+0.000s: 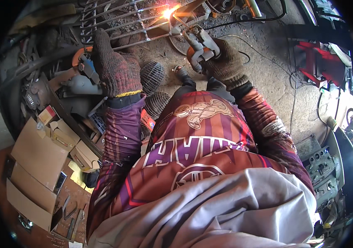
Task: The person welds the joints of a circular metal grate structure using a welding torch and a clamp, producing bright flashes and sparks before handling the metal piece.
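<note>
A grille of welded metal rods (146, 38) lies at the top of the head view. My left hand (118, 66), in a dark knitted glove with a yellow cuff edge, is closed round its near edge; some fingers are hidden behind the rods. In my brown-gloved right hand (225, 62) is a grey and orange welding electrode holder (201, 47). A thin electrode (179, 20) runs from its jaws toward the grille. Where its tip meets the metal, a bright arc (169, 13) glows and throws sparks, hiding the joint in glare.
Round wire cages (152, 76) stand on the floor below my left hand. An angle grinder (87, 68) lies beside that wrist. Opened cardboard boxes (40, 155) fill the lower left. Cables (294, 82) trail across the concrete at right, near a red metal object (319, 62) and machinery (325, 169).
</note>
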The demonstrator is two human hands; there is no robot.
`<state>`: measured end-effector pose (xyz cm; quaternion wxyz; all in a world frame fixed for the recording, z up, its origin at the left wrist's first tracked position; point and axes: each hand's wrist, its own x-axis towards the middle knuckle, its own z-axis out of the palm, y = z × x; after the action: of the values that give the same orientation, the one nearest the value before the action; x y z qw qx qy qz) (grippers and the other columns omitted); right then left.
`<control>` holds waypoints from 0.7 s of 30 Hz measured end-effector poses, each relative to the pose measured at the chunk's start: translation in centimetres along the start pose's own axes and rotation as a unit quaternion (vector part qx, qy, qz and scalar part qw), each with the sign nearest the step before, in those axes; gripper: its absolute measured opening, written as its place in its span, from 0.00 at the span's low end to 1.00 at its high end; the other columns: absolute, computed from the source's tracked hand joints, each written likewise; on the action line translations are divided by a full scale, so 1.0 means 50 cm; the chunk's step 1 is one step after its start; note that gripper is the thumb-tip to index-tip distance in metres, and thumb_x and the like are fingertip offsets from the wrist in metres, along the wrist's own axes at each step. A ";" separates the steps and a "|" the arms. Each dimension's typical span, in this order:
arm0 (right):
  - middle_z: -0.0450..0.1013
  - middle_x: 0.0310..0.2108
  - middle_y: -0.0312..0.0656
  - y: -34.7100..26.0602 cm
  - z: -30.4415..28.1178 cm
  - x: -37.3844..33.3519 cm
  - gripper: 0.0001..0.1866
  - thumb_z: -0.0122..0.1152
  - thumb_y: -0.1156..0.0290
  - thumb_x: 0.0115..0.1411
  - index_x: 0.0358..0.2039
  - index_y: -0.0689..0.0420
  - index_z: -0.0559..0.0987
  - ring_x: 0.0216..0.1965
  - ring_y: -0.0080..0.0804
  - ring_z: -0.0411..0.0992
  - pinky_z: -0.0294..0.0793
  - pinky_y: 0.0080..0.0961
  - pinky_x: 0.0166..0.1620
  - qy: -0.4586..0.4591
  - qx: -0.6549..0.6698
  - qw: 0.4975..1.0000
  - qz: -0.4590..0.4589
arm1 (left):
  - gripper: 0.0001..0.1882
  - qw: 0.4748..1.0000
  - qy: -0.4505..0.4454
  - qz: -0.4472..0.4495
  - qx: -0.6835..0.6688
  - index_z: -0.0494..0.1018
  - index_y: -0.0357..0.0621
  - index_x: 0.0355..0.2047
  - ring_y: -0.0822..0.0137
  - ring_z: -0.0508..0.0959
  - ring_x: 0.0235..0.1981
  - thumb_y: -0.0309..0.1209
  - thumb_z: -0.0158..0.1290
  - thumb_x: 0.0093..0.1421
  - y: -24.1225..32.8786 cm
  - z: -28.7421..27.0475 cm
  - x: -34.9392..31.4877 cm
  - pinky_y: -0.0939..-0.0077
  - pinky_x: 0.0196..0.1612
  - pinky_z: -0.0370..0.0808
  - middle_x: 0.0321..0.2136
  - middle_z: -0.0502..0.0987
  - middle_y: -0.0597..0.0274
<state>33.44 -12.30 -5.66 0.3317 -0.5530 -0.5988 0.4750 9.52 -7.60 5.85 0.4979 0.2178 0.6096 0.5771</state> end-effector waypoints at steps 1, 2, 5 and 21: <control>0.74 0.42 0.45 -0.012 -0.001 0.000 0.35 0.75 0.63 0.44 0.51 0.60 0.70 0.43 0.33 0.74 0.72 0.28 0.47 0.003 -0.012 1.000 -0.005 | 0.32 0.999 -0.010 -0.005 0.033 0.44 0.50 0.67 0.68 0.70 0.53 0.22 0.39 0.63 0.008 0.006 -0.009 0.69 0.58 0.66 0.56 0.67 0.60; 0.74 0.42 0.45 -0.021 -0.003 0.000 0.35 0.75 0.63 0.44 0.51 0.60 0.70 0.43 0.32 0.74 0.73 0.28 0.47 0.000 -0.022 1.000 -0.006 | 0.30 1.000 -0.016 -0.007 -0.005 0.48 0.48 0.63 0.66 0.72 0.50 0.24 0.42 0.62 0.003 0.000 -0.004 0.67 0.54 0.69 0.53 0.69 0.59; 0.75 0.42 0.44 -0.031 -0.007 -0.001 0.34 0.75 0.63 0.44 0.51 0.60 0.70 0.43 0.32 0.74 0.73 0.28 0.47 -0.007 -0.044 0.999 -0.019 | 0.19 0.982 -0.023 0.000 -0.185 0.66 0.43 0.50 0.58 0.78 0.39 0.30 0.54 0.58 -0.027 -0.041 0.031 0.59 0.39 0.81 0.44 0.75 0.54; 0.73 0.45 0.44 -0.026 -0.007 -0.004 0.36 0.72 0.60 0.45 0.53 0.60 0.69 0.45 0.35 0.73 0.72 0.30 0.48 -0.033 -0.040 0.998 -0.029 | 0.20 0.992 -0.014 0.033 -0.125 0.64 0.46 0.52 0.62 0.76 0.45 0.28 0.51 0.59 -0.023 -0.029 0.015 0.60 0.47 0.76 0.48 0.73 0.56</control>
<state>33.34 -12.32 -4.33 0.3032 -0.5324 -0.6436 0.4587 8.34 -7.94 4.27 0.5102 0.1823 0.5182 0.6618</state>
